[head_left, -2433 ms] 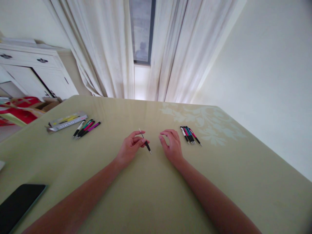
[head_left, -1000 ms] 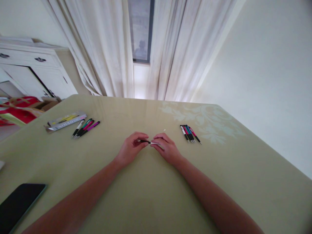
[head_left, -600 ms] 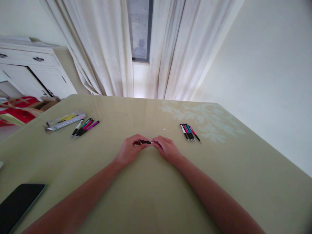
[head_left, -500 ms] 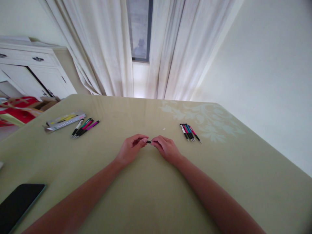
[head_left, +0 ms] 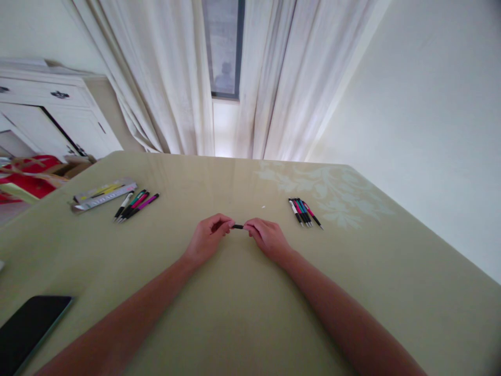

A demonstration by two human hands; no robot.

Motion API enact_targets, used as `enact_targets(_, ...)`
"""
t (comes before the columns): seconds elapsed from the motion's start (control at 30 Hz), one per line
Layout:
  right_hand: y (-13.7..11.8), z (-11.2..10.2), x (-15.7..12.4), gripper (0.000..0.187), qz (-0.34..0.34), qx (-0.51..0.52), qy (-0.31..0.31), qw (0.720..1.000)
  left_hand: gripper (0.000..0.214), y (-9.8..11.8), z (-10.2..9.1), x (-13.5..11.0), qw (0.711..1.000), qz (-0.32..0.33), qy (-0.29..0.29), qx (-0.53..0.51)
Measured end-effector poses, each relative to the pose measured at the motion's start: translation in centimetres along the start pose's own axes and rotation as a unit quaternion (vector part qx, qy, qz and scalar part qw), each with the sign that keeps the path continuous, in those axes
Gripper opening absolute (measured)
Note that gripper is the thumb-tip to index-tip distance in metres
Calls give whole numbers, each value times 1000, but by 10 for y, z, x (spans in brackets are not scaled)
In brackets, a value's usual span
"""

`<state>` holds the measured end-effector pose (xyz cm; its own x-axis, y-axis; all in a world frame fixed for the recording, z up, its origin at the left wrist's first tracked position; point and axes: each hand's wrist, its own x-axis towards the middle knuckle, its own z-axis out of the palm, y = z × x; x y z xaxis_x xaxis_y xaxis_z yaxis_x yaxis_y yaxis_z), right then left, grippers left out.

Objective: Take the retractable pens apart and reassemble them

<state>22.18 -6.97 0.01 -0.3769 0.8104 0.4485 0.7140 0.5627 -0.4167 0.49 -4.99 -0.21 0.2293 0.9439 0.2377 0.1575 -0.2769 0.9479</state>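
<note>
Between my hands, above the middle of the table (head_left: 238, 292), a slim pen (head_left: 238, 226) lies roughly level, its black grip section showing in the gap. My left hand (head_left: 211, 233) pinches one end of it, thumb against fingers. At the other end the fingertips of my right hand (head_left: 268, 237) are closed on the pen. Both ends are covered by fingers, so the barrel's colour cannot be made out. Off to the right rests a row of several pens (head_left: 305, 213) in white, pink, blue and black. Several more pens (head_left: 135, 206) lie at the left.
An opened pen box (head_left: 105, 196) lies beside the left pens. A dark phone (head_left: 35, 326) is at the near left edge. A tiny white scrap (head_left: 263, 207) lies beyond my hands. Curtains (head_left: 172, 78), a white cabinet (head_left: 58, 104) and a wall (head_left: 438, 130) surround the table.
My left fingers have shifted slightly left along the pen, so more of its black section shows between my hands. My right hand stays nearly in place.
</note>
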Motion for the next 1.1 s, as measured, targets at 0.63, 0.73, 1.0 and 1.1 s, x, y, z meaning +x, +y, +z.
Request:
enact_targets(0.63, -4, -5, 3, 29, 12, 14, -1, 1000, 33, -2, 0, 1, 1000, -5, 6, 16)
enact_targets(0.73, -4, -4, 3, 26, 13, 21, 1, 1000, 31, -3, 0, 1, 1000, -6, 2, 17)
enact_targets(1.0, -2, -4, 3, 20, -37, 84, 2, 996, 27, 5, 2, -2, 993, 39, -27, 105)
enact_targets(1.1, -1, -4, 3, 18, -57, 83, 7, 995, 31, 9, 2, -3, 989, 32, -42, 139)
